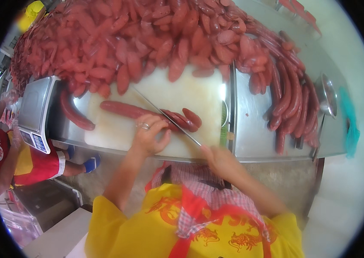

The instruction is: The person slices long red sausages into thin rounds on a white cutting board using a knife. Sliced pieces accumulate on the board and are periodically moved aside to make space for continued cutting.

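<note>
A long red sausage [124, 108] lies across the white cutting board [164, 88], its right end cut into several slanted slices [191, 117]. My left hand [151, 133], with a ring on one finger, presses its bent fingertips on the sausage just left of the cuts. In my right hand [218, 160] is the handle of a long knife [156, 107], mostly hidden by the fingers. The blade crosses the sausage diagonally beside my left fingertips, its tip pointing to the far left.
A great heap of sausage slices [147, 38] covers the table's far side. Whole sausages [293, 96] are piled at right near a metal bowl [328, 95]. One sausage [73, 112] lies beside a scale [40, 109] at left. A co-worker in a red apron [40, 167] stands at left.
</note>
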A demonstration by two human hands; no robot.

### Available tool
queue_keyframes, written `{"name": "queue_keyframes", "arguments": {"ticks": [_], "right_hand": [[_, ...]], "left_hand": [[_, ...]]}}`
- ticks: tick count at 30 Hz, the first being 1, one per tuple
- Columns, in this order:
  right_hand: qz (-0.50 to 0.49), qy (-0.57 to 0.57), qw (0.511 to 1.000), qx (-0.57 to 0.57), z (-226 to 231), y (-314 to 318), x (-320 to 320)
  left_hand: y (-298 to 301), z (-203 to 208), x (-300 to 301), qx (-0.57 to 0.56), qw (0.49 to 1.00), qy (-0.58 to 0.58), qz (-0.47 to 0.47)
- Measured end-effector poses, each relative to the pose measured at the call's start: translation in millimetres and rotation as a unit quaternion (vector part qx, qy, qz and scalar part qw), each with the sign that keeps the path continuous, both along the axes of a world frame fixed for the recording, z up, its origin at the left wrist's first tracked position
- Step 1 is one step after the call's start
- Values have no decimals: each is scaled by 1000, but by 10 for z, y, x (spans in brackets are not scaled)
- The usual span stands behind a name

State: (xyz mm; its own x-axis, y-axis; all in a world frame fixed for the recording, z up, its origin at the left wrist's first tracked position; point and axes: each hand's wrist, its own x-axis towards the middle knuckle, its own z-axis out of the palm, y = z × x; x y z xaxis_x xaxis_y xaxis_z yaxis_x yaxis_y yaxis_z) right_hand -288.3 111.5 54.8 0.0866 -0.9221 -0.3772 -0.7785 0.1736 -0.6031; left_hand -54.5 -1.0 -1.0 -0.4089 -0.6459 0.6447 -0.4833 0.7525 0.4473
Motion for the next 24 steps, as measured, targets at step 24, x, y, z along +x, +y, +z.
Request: {"name": "queue_keyframes", "arguments": {"ticks": [24], "right_hand": [[-49,50,993,93,534,506,-150]], "left_hand": [[-133,10,315,27,999,-6,35]]}}
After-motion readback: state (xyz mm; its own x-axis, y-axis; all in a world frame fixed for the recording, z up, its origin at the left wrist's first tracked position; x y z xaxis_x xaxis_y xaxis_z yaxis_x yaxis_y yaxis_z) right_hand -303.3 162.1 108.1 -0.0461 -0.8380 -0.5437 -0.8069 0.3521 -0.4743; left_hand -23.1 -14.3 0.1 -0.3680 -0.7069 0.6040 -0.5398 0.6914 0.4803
